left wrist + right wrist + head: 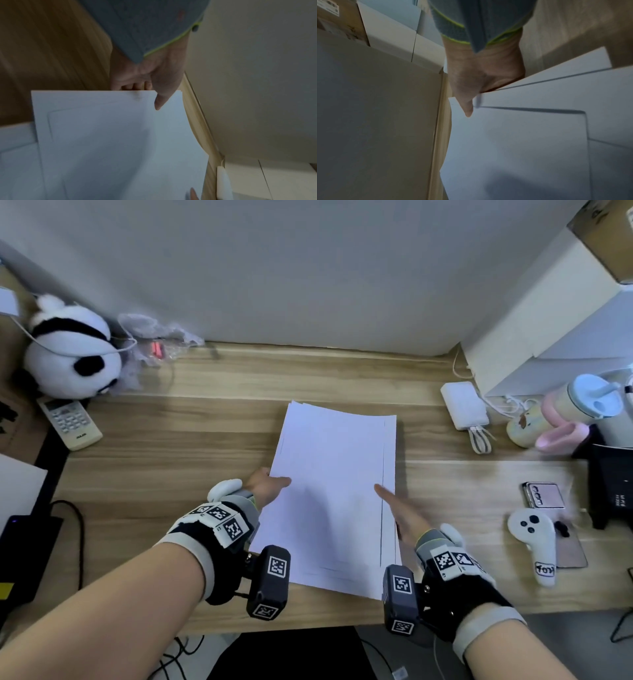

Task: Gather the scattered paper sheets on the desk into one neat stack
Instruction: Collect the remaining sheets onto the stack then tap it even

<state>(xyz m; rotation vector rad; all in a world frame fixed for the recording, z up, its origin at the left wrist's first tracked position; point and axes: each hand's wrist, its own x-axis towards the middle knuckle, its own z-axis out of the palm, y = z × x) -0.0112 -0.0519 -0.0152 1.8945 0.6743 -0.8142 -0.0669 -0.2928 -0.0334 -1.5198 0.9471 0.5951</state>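
A pile of white paper sheets (334,494) is held over the middle of the wooden desk (171,446), its edges slightly offset. My left hand (270,484) pinches the pile's left edge, thumb on top and fingers underneath; the left wrist view shows the thumb (160,101) on the sheets (111,142). My right hand (397,510) grips the right edge the same way, thumb (467,108) over the sheets (522,148), fingers hidden below. The far end of the pile bows a little.
A panda plush (72,354) and a remote control (70,421) sit at the left. A white power bank (464,409), a cup (589,402), a phone (544,494) and a white controller (534,539) lie at the right. A white box (548,313) stands at the back right.
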